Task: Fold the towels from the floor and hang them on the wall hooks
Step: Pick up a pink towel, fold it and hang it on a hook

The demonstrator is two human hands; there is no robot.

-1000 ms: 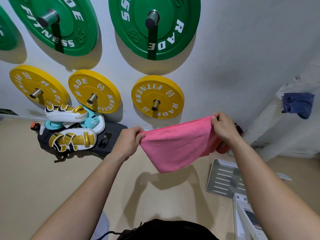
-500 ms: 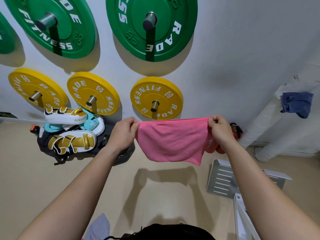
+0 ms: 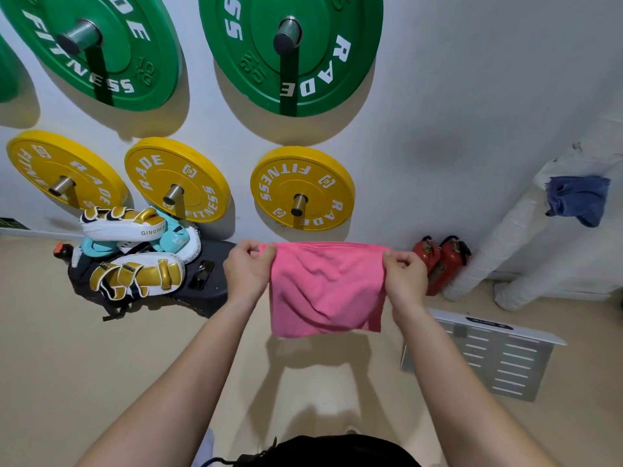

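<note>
A pink towel (image 3: 325,291) hangs folded in front of me, above the beige floor. My left hand (image 3: 247,269) pinches its upper left corner and my right hand (image 3: 404,271) pinches its upper right corner, so the top edge is stretched level. The lower edge hangs loose and slightly uneven. A blue towel (image 3: 578,198) hangs on the white wall at the right, beside wrapped white pipes. A pale cloth (image 3: 205,448) peeks out at the bottom near my body.
Green weight plates (image 3: 293,52) and yellow weight plates (image 3: 303,188) sit on wall pegs ahead. Boxing pads (image 3: 135,257) lie piled on a dark bag at the left. Two red extinguishers (image 3: 440,261) stand by the wall. A grey metal step (image 3: 478,355) lies at the right.
The towel went from a slanted, sagging hold to a level, taut top edge. My hands came closer together and the towel hangs shorter and squarer.
</note>
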